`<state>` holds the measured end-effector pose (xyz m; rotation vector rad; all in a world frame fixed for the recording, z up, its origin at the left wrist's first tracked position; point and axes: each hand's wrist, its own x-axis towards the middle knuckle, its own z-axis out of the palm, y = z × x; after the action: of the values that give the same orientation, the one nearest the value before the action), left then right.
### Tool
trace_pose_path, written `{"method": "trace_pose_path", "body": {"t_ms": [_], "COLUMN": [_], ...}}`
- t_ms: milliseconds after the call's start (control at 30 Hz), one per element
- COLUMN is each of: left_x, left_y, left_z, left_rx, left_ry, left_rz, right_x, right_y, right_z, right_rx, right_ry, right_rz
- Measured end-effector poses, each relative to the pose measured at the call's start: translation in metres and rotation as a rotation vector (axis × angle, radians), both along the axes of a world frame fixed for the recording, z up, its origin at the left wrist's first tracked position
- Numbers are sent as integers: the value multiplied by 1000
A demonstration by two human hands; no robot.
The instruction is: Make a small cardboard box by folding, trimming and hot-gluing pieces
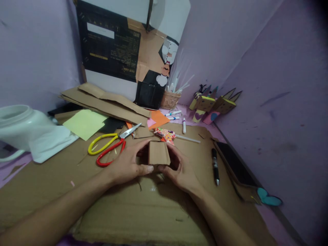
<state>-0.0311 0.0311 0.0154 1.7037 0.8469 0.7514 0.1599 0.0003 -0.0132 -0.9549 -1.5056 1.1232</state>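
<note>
A small cardboard box [159, 153] is held between both hands above the cardboard sheet [123, 212]. My left hand [130, 164] grips its left side, thumb at the lower front edge. My right hand [180, 167] is closed round its right side, thumb near the lower edge too. Scissors [122, 136] with one yellow and one red handle lie just left of my left hand, blades pointing up and right. Behind the box rests a flower-patterned piece [166, 134] with a pale stick [188, 138]. The far fingers of both hands are partly hidden.
A white jug [23, 126], yellow-green paper [84, 123] and cardboard strips [107, 102] lie at left. A pen [215, 167] and a phone [237, 164] lie at right. Behind are markers [183, 125], a basket [170, 99] and cardboard figures [202, 108].
</note>
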Motion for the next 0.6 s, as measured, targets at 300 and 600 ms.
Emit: {"method": "trace_pose_path", "body": {"t_ms": [300, 600], "left_x": [4, 14], "left_y": [-4, 4], "left_z": [4, -2], "left_rx": [15, -120], "left_ry": [106, -165], "left_rz": [1, 148], "right_x": [10, 8], "right_y": [1, 7], "right_z": [11, 17], "right_rx": [-112, -468], "right_ry": [-27, 381], "right_rz": [-147, -187]}}
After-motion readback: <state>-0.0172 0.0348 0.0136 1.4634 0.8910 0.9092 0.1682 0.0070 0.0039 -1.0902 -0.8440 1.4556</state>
